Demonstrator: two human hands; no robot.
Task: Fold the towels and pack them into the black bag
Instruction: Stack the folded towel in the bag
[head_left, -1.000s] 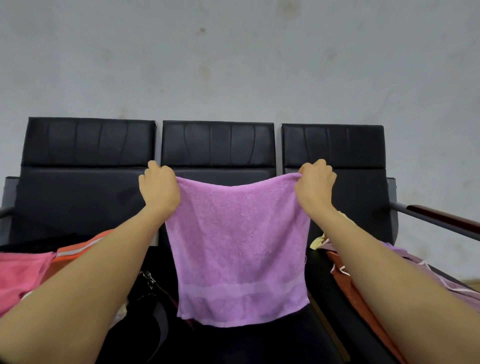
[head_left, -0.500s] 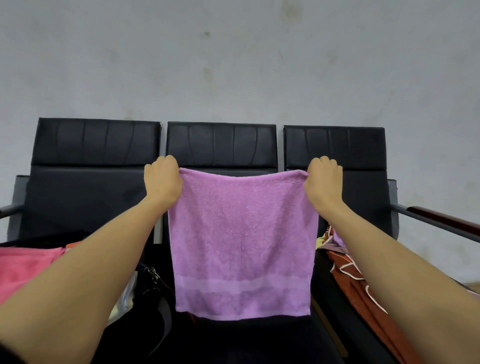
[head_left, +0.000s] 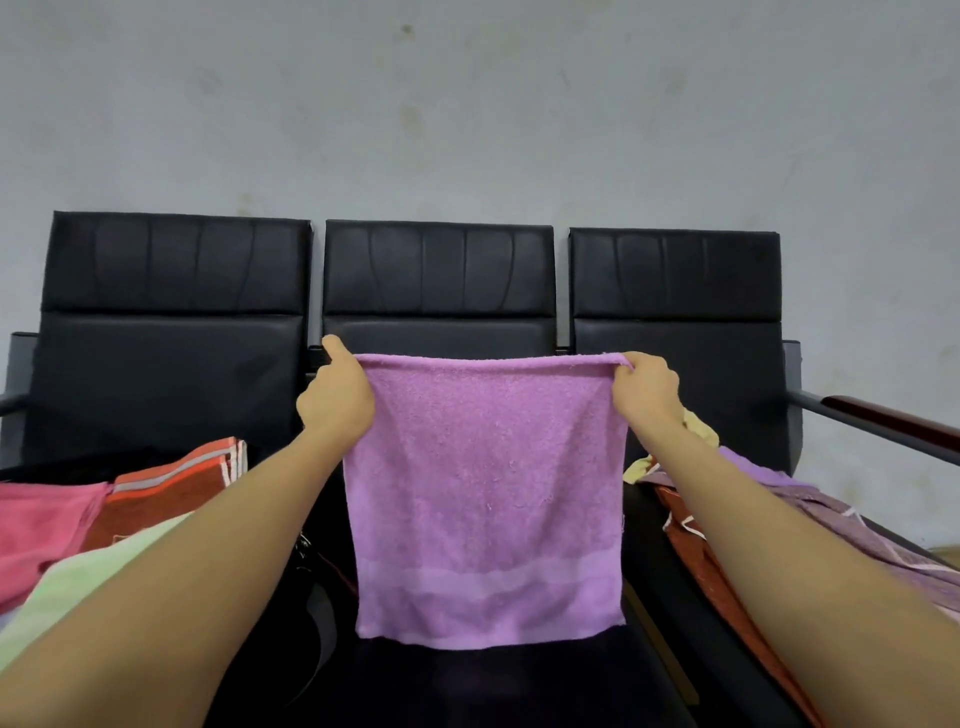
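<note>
A purple towel (head_left: 485, 499) hangs spread flat in front of the middle seat, its top edge pulled taut. My left hand (head_left: 337, 400) pinches the top left corner and my right hand (head_left: 647, 389) pinches the top right corner. The towel's lower edge hangs just above the seat cushion. The black bag (head_left: 306, 613) lies low at the left of the middle seat, partly hidden behind my left forearm, with only a strap and metal clasp showing.
A row of three black seats (head_left: 439, 280) stands against a grey wall. Pink (head_left: 41, 525), orange striped (head_left: 171, 483) and pale green (head_left: 88, 577) towels lie on the left seat. Rust, lilac (head_left: 857, 525) and yellow cloths are heaped on the right seat, beside a wooden armrest (head_left: 893, 421).
The towel's top edge has been drawn tighter and straighter, and my hands have moved slightly further apart. The view has tilted down, showing more of the towels on the left seat.
</note>
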